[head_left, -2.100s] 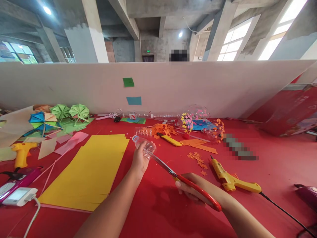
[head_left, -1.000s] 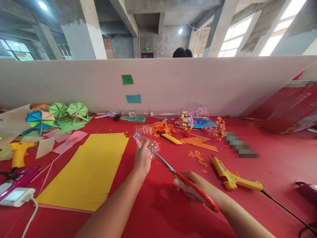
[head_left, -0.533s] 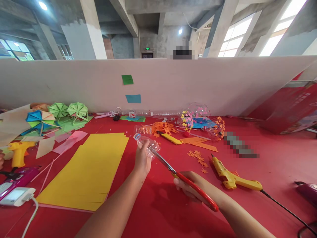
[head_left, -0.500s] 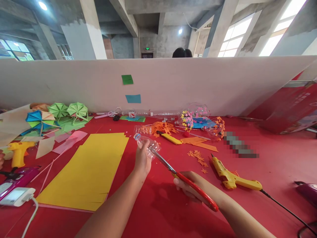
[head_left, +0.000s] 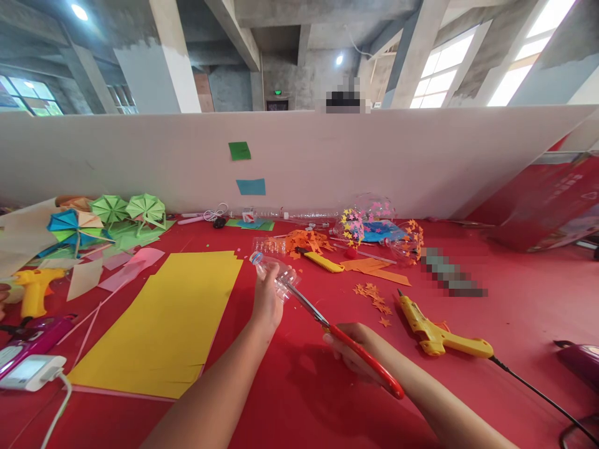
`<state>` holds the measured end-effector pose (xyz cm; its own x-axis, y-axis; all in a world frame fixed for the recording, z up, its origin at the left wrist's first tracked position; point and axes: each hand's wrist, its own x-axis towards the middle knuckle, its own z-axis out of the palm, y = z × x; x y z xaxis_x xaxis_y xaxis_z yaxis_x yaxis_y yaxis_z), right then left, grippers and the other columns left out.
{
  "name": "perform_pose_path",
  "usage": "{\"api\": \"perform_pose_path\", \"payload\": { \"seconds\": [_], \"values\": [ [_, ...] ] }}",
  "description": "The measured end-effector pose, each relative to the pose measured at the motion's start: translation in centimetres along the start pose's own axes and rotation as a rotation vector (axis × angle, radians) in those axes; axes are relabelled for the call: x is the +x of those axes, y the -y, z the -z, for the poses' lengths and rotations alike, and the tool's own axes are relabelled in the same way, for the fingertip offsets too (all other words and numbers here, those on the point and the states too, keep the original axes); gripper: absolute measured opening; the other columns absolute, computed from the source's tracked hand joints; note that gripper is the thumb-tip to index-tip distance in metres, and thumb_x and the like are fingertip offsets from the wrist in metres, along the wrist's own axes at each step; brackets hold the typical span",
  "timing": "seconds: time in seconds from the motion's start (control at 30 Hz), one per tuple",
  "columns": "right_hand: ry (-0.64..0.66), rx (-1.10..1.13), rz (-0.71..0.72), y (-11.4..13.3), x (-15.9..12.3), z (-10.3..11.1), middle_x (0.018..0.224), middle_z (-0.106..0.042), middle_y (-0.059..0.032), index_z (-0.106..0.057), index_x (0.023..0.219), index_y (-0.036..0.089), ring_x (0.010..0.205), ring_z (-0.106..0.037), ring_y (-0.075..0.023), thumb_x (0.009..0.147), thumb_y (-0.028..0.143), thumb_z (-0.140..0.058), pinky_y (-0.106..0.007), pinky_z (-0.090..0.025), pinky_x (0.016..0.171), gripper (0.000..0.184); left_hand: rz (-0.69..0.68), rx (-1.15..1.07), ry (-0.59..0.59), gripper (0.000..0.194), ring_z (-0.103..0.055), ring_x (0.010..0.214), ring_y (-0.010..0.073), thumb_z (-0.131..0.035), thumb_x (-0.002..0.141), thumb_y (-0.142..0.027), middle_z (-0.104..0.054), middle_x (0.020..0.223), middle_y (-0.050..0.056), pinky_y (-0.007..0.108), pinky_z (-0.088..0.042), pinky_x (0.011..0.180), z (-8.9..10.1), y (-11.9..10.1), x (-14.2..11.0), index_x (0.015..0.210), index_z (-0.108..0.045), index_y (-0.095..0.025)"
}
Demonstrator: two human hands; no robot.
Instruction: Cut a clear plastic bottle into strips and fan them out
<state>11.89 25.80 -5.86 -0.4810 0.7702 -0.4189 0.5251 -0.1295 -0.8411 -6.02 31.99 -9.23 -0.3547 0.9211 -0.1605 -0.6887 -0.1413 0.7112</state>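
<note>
My left hand [head_left: 268, 299] is closed around a clear plastic bottle piece [head_left: 286, 272] with a blue neck ring, its neck tilted up to the left. In my right hand [head_left: 358, 349] are red-handled scissors [head_left: 360, 357], their blades pointing up and left onto the bottle's edge. The blades look nearly together; whether plastic lies between them is hard to tell. Beyond my hands lie a yellow utility knife [head_left: 322, 260] and orange paper scraps [head_left: 306, 242]. Small orange paper stars [head_left: 373, 296] are scattered right of the scissors.
Yellow paper sheets [head_left: 163, 324] cover the left side. A yellow glue gun [head_left: 442, 337] with a black cord lies right; another glue gun [head_left: 35, 290] is far left, beside a person's fingers [head_left: 4, 296]. Star-covered clear plastic pieces [head_left: 360, 226] and paper umbrellas [head_left: 77, 227] sit near the white partition [head_left: 187, 156].
The scissors and my right hand have shifted slightly left. My left hand still holds the bottle piece, also a touch further left.
</note>
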Motion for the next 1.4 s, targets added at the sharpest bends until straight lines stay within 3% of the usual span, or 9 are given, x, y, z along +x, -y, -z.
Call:
{"api": "perform_pose_path", "payload": {
  "seconds": [0.23,0.53,0.77,0.97,1.13,1.3,1.4],
  "values": [
    [-0.01,0.021,-0.038,-0.7,0.7,-0.3,0.041,-0.032,0.0105,-0.043,0.063,0.02,0.032,-0.028,-0.0039,0.077,0.064,-0.057,-0.018,-0.026,0.034,0.048,-0.016,0.016,0.001,0.031,-0.065,0.07,0.015,-0.073,0.065,-0.027,-0.062,0.073,-0.002,0.034,-0.051,0.079,0.0,0.0,0.2,0.083,-0.05,-0.021],
    [0.021,0.053,0.066,-0.1,-0.3,-0.1,0.044,-0.036,0.0096,-0.045,0.068,0.019,0.041,-0.04,-0.0073,0.072,0.079,-0.047,-0.021,-0.04,0.048,0.059,-0.048,0.14,0.095,0.027,-0.065,0.07,0.016,-0.068,0.071,-0.034,-0.064,0.073,-0.001,0.031,-0.047,0.072,0.0,0.5,-0.2,0.086,-0.048,-0.023],
    [-0.04,0.056,0.041,-0.6,0.1,-0.8,0.048,-0.037,0.0082,-0.043,0.066,0.02,0.042,-0.04,-0.0072,0.077,0.073,-0.048,-0.02,-0.038,0.045,0.054,-0.06,0.121,0.113,0.027,-0.064,0.07,0.0147,-0.068,0.07,-0.032,-0.064,0.072,-0.002,0.03,-0.046,0.072,-0.3,0.5,-0.6,0.085,-0.048,-0.023],
    [-0.118,0.028,0.007,-1.0,0.6,-1.2,0.044,-0.034,0.0089,-0.039,0.06,0.021,0.036,-0.033,-0.0056,0.077,0.064,-0.056,-0.02,-0.031,0.039,0.05,-0.052,0.148,0.051,0.028,-0.061,0.072,0.0128,-0.069,0.067,-0.032,-0.061,0.077,-0.003,0.026,-0.044,0.069,0.2,0.8,0.0,0.085,-0.05,-0.023],
    [-0.087,0.044,0.004,-0.9,0.7,-1.2,0.038,-0.034,0.0097,-0.04,0.06,0.021,0.031,-0.033,-0.0056,0.077,0.066,-0.055,-0.02,-0.028,0.034,0.05,-0.074,0.118,0.093,0.03,-0.062,0.072,0.0139,-0.07,0.066,-0.032,-0.06,0.075,-0.002,0.029,-0.046,0.071,0.4,1.0,0.6,0.085,-0.049,-0.023],
    [-0.058,0.091,0.076,-1.2,0.6,-1.1,0.036,-0.035,0.011,-0.046,0.067,0.019,0.032,-0.037,-0.0055,0.078,0.072,-0.048,-0.02,-0.04,0.042,0.054,-0.097,0.137,0.163,0.025,-0.061,0.063,0.015,-0.068,0.067,-0.031,-0.06,0.069,0.0,0.031,-0.048,0.068,0.1,0.8,0.2,0.08,-0.049,-0.022],
    [-0.063,0.089,0.106,-1.2,0.6,-1.1,0.034,-0.036,0.0103,-0.046,0.067,0.019,0.032,-0.04,-0.0067,0.078,0.074,-0.047,-0.02,-0.042,0.043,0.056,-0.127,0.161,0.196,0.024,-0.061,0.064,0.0163,-0.069,0.067,-0.031,-0.061,0.069,0.001,0.032,-0.048,0.069,0.0,0.9,-0.1,0.08,-0.05,-0.022]
  ]
}}
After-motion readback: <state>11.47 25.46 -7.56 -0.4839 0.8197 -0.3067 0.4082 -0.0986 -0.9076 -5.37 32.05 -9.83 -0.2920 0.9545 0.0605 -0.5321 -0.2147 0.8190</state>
